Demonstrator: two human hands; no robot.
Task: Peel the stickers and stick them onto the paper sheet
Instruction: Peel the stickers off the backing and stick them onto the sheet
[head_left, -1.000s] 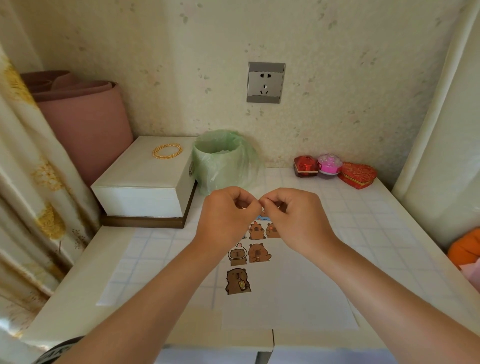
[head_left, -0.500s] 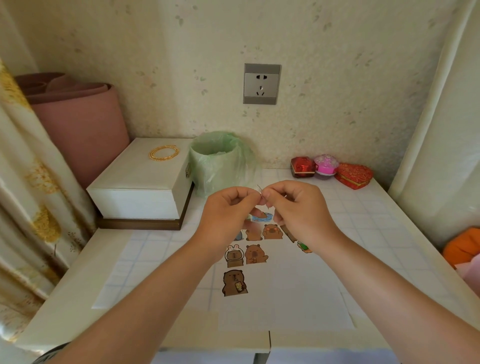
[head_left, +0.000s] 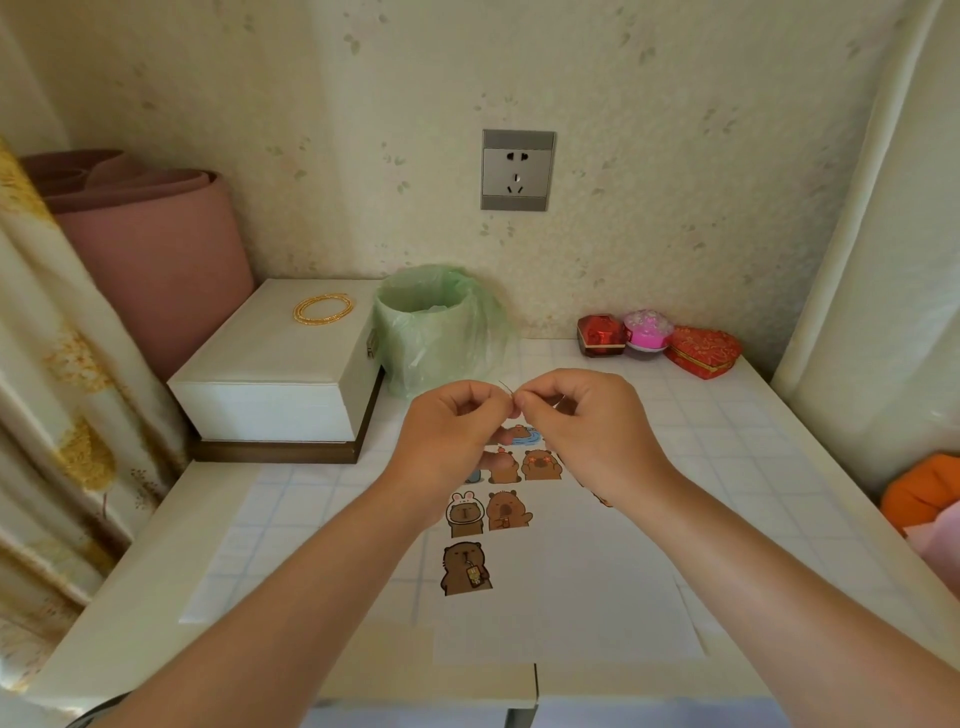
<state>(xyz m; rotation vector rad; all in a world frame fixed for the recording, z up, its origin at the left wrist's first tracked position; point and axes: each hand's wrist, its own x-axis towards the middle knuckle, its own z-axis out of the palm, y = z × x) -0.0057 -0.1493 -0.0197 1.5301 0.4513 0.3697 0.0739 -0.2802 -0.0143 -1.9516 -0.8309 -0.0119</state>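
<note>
Head view shows both hands raised over the far end of the paper sheet (head_left: 571, 582). The left hand (head_left: 457, 431) and right hand (head_left: 582, 426) have their fingertips meeting, each pinching the same tiny sticker (head_left: 507, 391). Only a thin sliver of it pokes up between them, so I can't tell how much of the backing is off.

Looks like the peeling step to me. To do it well:
- Flex one corner so the backing lifts.
- Hold the sticker by its very edge so the glue stays clean.
- Peel slow and flat so it doesn't curl or tear.
- Press it onto a bare patch, probably around 4 o'clock from the stuck ones, where there's loads of white.

Counts:
- Six capybara stickers (head_left: 465, 569) sit clearly on the sheet, at 6 o'clock from the hands, with bits of at least two more peeking out by the wrists.
- One sheet lies on the table (head_left: 769, 457).
- One white box (head_left: 280, 374) sits at 10 o'clock with one gold bracelet (head_left: 323, 309) on top.
- One green-bagged bin (head_left: 436, 332) sits at 12 o'clock.
- Three little gift boxes (head_left: 647, 332) sit at 1 o'clock.
- One wall socket (head_left: 518, 170) is up above.
</note>
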